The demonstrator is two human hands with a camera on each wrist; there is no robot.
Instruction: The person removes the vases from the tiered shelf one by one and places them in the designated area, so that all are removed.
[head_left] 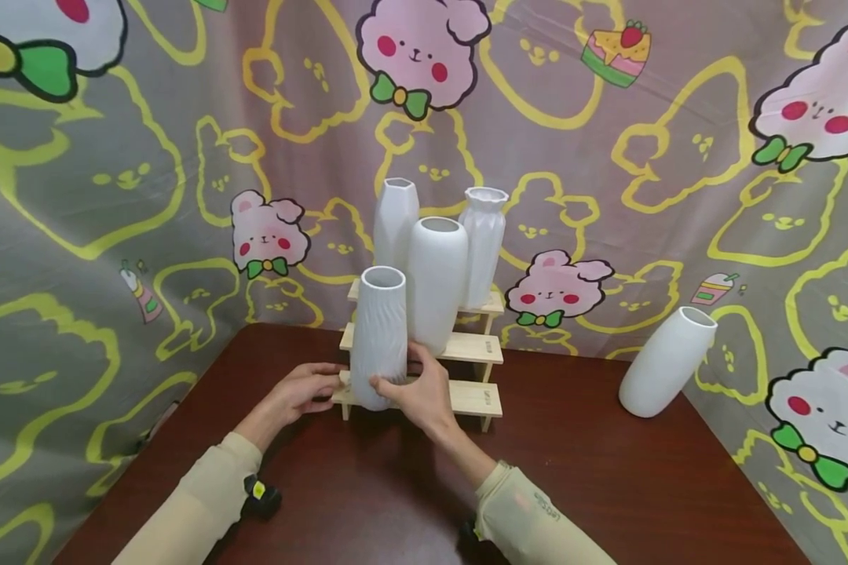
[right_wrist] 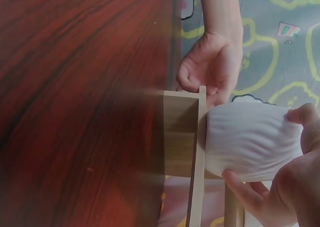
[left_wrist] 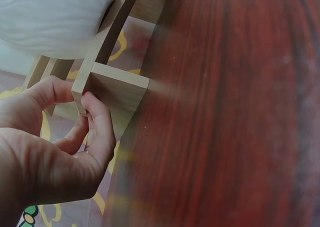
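Clearly, I'm looking down on a dark red-brown tabletop with streaked grain, walled on the left, far side and right by cloth printed with bunnies, desserts and yellow outlines. Toward the far side is a pale three-step wooden stand. On its lowest step, at the left, sits the ribbed vase; my right hand has it clamped, thumb on the near face. My left hand pinches the left end of that same step. The smooth vase rises from the middle step; behind are the faceted vase, its base hidden, and the fluted vase on the top step at right. Near the table's right edge is the rounded vase. All five mouths face up; I can't tell what their depths hold.
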